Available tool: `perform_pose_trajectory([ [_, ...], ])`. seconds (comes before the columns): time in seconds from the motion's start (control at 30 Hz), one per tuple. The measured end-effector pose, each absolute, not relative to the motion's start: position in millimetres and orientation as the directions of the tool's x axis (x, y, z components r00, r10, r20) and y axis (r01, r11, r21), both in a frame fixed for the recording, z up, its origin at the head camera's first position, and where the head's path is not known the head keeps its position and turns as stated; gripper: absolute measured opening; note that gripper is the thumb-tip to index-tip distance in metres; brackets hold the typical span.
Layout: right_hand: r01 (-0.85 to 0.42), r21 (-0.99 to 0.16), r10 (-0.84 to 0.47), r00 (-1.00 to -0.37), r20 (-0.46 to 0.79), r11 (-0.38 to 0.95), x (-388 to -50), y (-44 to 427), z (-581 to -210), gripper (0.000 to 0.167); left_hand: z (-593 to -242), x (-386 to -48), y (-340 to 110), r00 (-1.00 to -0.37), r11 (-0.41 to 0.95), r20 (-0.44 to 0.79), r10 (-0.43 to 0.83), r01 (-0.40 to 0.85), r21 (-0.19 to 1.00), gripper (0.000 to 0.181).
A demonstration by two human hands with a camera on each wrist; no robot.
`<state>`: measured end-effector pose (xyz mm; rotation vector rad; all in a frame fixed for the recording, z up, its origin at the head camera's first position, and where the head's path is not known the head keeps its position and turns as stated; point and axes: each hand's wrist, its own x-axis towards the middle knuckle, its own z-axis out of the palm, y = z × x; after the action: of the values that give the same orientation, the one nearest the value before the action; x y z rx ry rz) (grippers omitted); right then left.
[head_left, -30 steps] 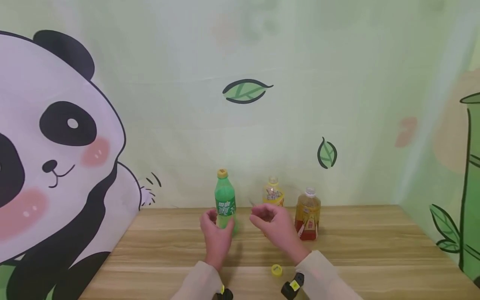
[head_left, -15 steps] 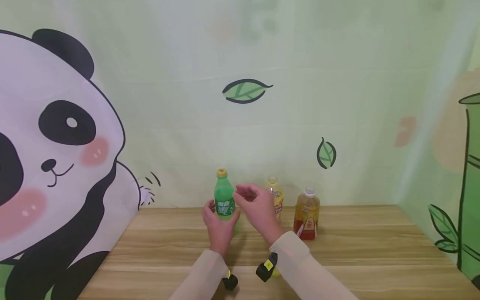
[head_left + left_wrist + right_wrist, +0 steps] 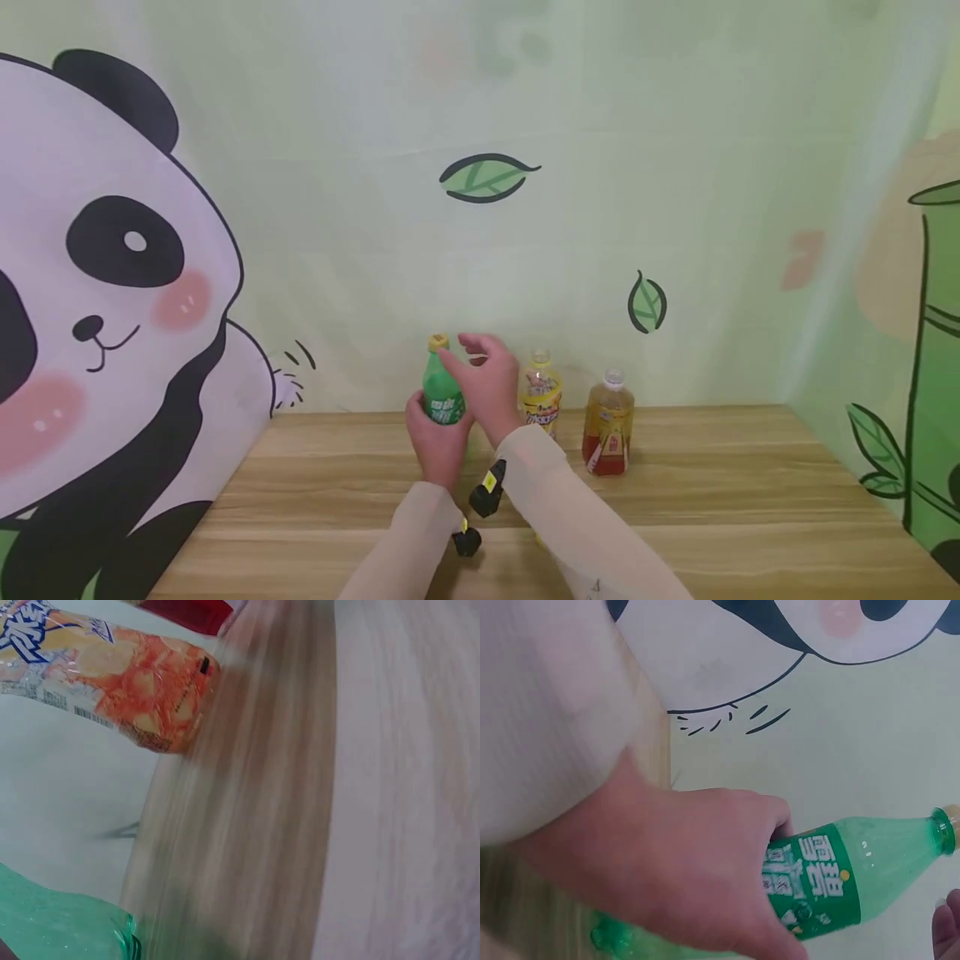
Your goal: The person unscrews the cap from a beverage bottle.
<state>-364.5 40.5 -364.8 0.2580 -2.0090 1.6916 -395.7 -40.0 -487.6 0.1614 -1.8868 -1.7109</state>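
The left grip is curled round the green bottle at its label, roughly upright over the desk; the right grip, fingers parted and holding nothing, is just beside the yellow cap. To the right stand a yellow-labelled bottle and a red-liquid bottle.

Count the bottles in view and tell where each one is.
3. The green bottle is leftmost, in the person's left grip; the yellow-labelled bottle stands in the middle; the bottle of red drink stands on the right. No others show.
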Motion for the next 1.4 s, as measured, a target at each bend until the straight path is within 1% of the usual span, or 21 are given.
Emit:
perform_pose_trajectory([
  [0.07, -0.452, -0.866, 0.17, -0.856, 0.489, 0.215, -369, 36, -361, 0.04, -487, -397, -41, -0.82, 0.168, 0.342, -0.459, 0.297, 0.94, 0.088],
  [0.17, -0.441, -0.872, 0.149, -0.867, 0.475, 0.213, -373, 30, -356, 0.043, -486, -396, -42, -0.813, 0.17, 0.353, -0.463, 0.309, 0.936, 0.086],
  [0.37, -0.419, -0.875, 0.101, -0.886, 0.453, 0.242, -377, 25, -350, 0.048, -483, -394, -42, -0.817, 0.186, 0.357, -0.453, 0.305, 0.934, 0.077],
  [0.53, -0.407, -0.873, 0.094, -0.891, 0.444, 0.268, -381, 26, -348, 0.044, -481, -395, -42, -0.823, 0.203, 0.346, -0.45, 0.283, 0.937, 0.073],
  [0.67, -0.394, -0.875, 0.088, -0.897, 0.432, 0.281, -383, 26, -346, 0.04, -481, -397, -43, -0.817, 0.223, 0.359, -0.452, 0.286, 0.932, 0.072],
  [0.97, -0.382, -0.884, 0.068, -0.908, 0.413, 0.268, -383, 26, -344, 0.04, -483, -398, -45, -0.819, 0.212, 0.362, -0.445, 0.297, 0.931, 0.07],
  [1.2, -0.392, -0.877, 0.07, -0.902, 0.425, 0.278, -379, 27, -348, 0.035, -487, -398, -43, -0.824, 0.196, 0.365, -0.434, 0.308, 0.931, 0.071],
  [1.4, -0.422, -0.861, 0.068, -0.887, 0.457, 0.284, -373, 35, -351, 0.036, -485, -390, -41, -0.841, 0.177, 0.359, -0.405, 0.314, 0.933, 0.072],
])
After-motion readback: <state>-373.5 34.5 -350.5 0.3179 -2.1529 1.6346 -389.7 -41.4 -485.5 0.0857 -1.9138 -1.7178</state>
